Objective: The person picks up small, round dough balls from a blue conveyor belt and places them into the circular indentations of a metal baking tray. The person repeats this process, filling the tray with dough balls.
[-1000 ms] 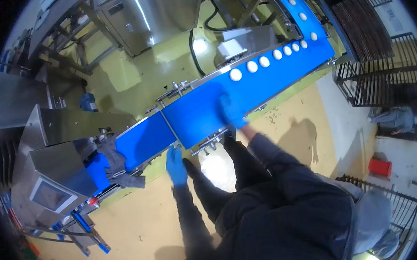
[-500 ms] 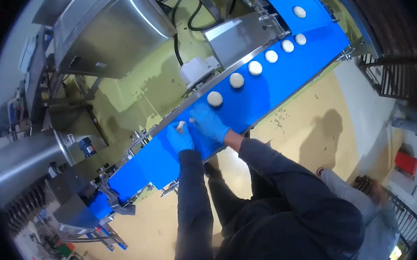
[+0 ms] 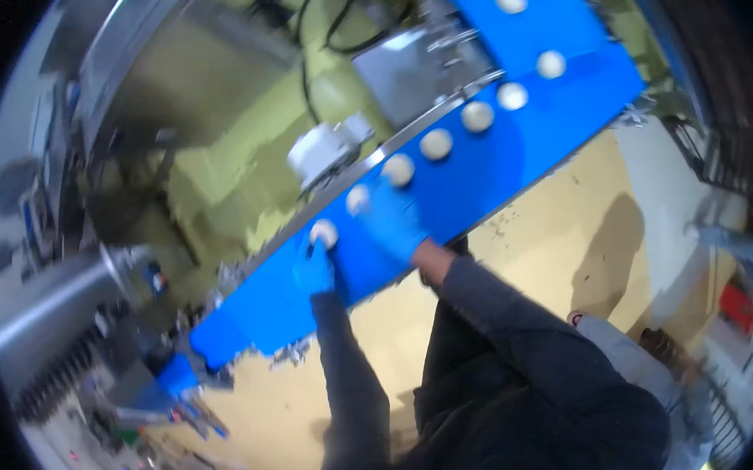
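Shifted closer to its neighbours, one dough ball point(image 3: 325, 232) pinched in my left hand point(image 3: 314, 270), my right hand point(image 3: 393, 225) at the next ball point(image 3: 356, 200) to the right, too blurred to tell its grip, other balls point(image 3: 436, 144) lining far side of blue belt point(image 3: 470, 193)

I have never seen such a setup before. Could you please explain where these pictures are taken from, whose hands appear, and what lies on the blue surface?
There is no robot here. All pictures come from a camera on a person's head, looking down; its fisheye lens bends straight edges. The blue gloves cover that person's left hand and right hand. The blue surface looks like a conveyor belt. On it lie round, whitish pieces, perhaps dough, mostly in a row. Each hand is at one piece, but blur hides whether either is gripped.
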`<state>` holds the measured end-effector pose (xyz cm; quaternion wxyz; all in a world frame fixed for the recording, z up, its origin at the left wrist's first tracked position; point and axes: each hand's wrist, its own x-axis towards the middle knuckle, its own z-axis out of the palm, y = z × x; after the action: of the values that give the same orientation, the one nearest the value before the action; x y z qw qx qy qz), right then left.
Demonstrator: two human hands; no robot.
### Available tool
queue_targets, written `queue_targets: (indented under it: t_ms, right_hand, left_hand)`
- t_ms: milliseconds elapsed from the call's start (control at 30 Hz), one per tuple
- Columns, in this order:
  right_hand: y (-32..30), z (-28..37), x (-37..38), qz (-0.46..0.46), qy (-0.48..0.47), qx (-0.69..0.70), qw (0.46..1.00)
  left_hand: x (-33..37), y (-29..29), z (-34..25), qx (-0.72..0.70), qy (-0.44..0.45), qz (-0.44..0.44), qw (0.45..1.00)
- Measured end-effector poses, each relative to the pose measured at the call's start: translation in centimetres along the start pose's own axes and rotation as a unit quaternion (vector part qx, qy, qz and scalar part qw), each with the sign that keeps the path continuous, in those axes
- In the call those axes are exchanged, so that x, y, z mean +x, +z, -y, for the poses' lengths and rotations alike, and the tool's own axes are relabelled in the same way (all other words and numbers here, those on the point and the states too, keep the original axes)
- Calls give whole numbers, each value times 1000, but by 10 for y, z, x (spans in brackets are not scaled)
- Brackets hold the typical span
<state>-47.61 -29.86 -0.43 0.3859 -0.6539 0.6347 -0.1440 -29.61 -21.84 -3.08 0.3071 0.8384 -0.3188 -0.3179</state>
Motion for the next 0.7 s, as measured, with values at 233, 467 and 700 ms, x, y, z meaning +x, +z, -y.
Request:
queue_targets:
  t_ms: [233,467,700]
  right_hand:
    - [11,-20,-20,139,-47,415,898]
    - [-216,-205,-59,-67,-37,423,903]
    - [-720,-217,-192,-352,-44,192,915]
  left_hand:
    - [-15,32,46,193,265,-38,944]
    - [-119,103,-151,-257,-3,-10,966]
    - [-170,235,-527,-296,272,328,855]
